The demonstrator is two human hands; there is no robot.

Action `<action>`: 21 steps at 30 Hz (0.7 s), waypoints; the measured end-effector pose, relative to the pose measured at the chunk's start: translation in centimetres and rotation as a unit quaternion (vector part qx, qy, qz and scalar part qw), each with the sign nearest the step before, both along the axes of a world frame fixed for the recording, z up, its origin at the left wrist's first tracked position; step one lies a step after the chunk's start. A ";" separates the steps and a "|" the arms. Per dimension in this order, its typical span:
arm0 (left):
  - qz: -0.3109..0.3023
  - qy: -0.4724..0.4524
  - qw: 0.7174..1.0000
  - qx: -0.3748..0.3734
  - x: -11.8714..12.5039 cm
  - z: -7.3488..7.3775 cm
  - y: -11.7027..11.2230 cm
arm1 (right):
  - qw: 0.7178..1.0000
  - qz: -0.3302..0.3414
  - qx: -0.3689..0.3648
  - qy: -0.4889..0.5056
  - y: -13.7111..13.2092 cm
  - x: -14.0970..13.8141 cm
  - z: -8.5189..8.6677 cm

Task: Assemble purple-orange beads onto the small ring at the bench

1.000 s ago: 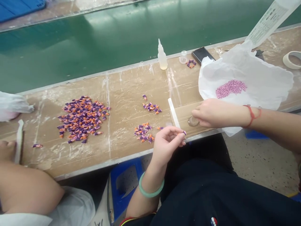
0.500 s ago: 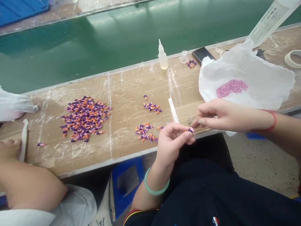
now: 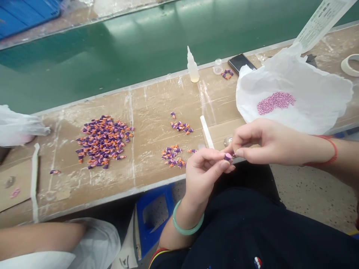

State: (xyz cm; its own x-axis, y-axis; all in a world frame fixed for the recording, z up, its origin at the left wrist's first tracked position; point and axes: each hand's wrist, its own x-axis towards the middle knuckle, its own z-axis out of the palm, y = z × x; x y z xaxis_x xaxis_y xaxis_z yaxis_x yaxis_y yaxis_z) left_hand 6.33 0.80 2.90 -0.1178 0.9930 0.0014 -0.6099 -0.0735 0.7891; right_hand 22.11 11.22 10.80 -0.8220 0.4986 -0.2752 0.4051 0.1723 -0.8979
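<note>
1. Two bare hands of mine meet at the near edge of a cardboard-covered table (image 3: 157, 101), its brown top scuffed and taped; below it are a blue plastic stool (image 3: 148, 241) and a speckled floor (image 3: 303, 194).
2. Thumb and forefinger of my left hand (image 3: 206, 172) pinch a small purple piece (image 3: 227, 157), just past the table's edge.
3. Its flat pink end faces up and toward my right hand (image 3: 262, 144); the long axis seems to run from there back between my left fingers, which hide the rest, so I cannot tell its full tilt.
4. My right fingertips are drawn narrow on a tiny dark-pink bit (image 3: 234, 154), right beside that pink end; whether they touch, I cannot tell.
5. Farther in, loose purple-and-orange pieces (image 3: 181, 127) lie pointing every way, with a big heap (image 3: 104, 140) to the left and pink granules (image 3: 276, 102) on white paper (image 3: 322, 93) to the right.
6. Beyond an upright squeeze bottle (image 3: 192, 69) stretches a shiny green surface (image 3: 126, 48), then a blue tray (image 3: 28, 16).
</note>
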 end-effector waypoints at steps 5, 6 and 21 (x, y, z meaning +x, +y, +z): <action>0.020 0.029 0.999 0.025 0.0 -0.5 -0.3 | 1.000 0.011 -0.001 0.004 -0.2 -0.2 0.3; 0.023 0.035 0.999 0.030 0.0 -0.6 -0.4 | 1.000 0.012 0.005 0.005 -0.2 -0.3 0.3; 0.053 0.081 0.994 0.042 0.0 -0.5 -0.7 | 0.993 0.022 0.114 0.027 -0.6 -0.8 0.5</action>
State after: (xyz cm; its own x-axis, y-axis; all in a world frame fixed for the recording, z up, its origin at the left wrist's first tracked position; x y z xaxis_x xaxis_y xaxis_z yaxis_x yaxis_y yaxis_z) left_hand 6.30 0.09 2.42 -0.2141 0.9705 0.1107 -0.4599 -0.2002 0.8651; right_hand 21.28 10.64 11.32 -0.8545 0.5068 -0.1141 0.3454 0.3902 -0.8535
